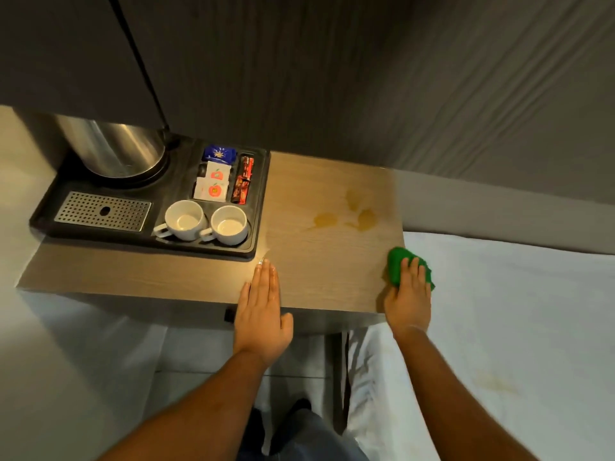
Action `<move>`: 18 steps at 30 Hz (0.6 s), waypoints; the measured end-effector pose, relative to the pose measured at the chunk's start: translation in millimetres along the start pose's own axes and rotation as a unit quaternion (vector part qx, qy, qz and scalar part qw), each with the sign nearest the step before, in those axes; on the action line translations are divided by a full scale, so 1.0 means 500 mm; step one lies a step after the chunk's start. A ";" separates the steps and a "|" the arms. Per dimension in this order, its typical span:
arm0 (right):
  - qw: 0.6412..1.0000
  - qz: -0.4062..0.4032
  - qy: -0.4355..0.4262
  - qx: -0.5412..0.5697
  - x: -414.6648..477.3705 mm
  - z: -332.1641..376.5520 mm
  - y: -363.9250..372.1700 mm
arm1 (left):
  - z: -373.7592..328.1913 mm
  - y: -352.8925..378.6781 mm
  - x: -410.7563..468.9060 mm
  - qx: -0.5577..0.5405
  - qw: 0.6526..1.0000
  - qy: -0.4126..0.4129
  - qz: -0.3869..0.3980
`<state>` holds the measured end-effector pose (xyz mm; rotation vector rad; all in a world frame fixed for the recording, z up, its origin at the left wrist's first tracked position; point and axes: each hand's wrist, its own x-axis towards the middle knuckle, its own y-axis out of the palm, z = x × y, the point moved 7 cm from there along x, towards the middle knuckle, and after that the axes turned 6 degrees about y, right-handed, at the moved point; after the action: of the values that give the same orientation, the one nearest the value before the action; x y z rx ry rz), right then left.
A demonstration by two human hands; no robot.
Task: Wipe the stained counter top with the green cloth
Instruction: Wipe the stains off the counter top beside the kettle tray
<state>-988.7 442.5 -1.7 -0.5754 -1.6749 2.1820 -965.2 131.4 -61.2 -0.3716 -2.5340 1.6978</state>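
The wooden counter top (319, 271) carries yellowish stains (346, 217) near its right half, toward the back. The green cloth (397, 264) lies bunched at the counter's front right corner. My right hand (409, 294) rests on top of it with fingers pressed over the cloth. My left hand (263, 314) lies flat, palm down, on the front edge of the counter, fingers together and holding nothing. The stains sit about a hand's length beyond and between both hands.
A black tray (256, 241) on the left holds a steel kettle (116, 144), two white cups (206, 221), sachets (216, 181) and a perforated drip grid (103, 211). A white bed (506, 311) adjoins the counter on the right. A dark wall panel rises behind.
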 end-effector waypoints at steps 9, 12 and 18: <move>0.940 0.077 -0.331 0.006 -0.068 0.389 0.116 | 0.014 0.010 -0.006 -0.011 1.000 -0.013 -0.009; 0.917 0.086 -0.389 0.003 -0.153 0.282 0.124 | -0.001 0.014 -0.005 -0.004 1.000 -0.015 -0.002; 0.988 0.036 -0.150 0.015 0.159 0.108 0.014 | -0.007 0.022 0.009 0.011 0.999 -0.034 0.040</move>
<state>-1084.8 434.5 -5.6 -0.3151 -1.7873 2.4394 -967.1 139.4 -70.4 -0.4264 -2.5790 1.7956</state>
